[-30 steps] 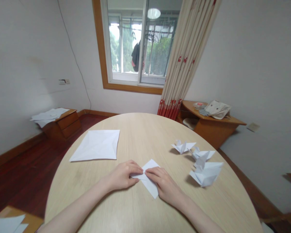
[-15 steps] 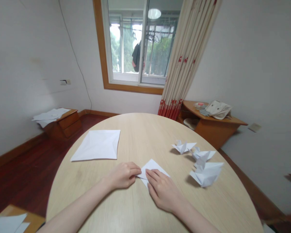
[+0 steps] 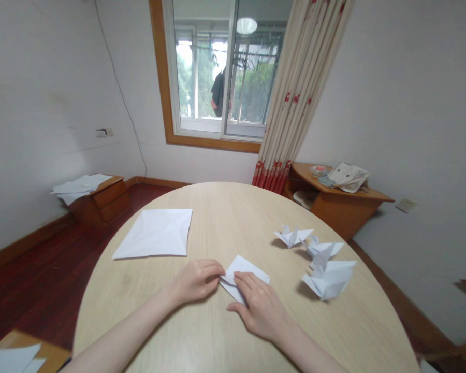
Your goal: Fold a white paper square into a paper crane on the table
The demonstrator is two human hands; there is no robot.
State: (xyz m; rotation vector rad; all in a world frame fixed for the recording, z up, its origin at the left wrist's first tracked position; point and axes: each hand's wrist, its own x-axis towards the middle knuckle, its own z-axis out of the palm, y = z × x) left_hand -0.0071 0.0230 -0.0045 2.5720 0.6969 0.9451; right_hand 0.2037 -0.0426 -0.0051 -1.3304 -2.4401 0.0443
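Note:
A small folded sheet of white paper lies on the round table in front of me. My left hand pinches its left corner between thumb and fingertips. Stretched fingers of my right hand rest flat across the sheet's middle and right side, thumb held apart near its lower edge, covering part of the folds. Off to the right stand several folded paper birds in a loose row. A stack or sheet of larger white paper lies flat at the left.
The pale round table carries all these papers. Beyond it, a wooden corner shelf with a cloth bag stands at the right, next to a curtain. A low drawer cabinet topped with papers sits at the left.
My right thumb has spread away from the fingers and off the paper's lower edge. The folded sheet has shifted slightly left. My left hand keeps its pinch at the corner.

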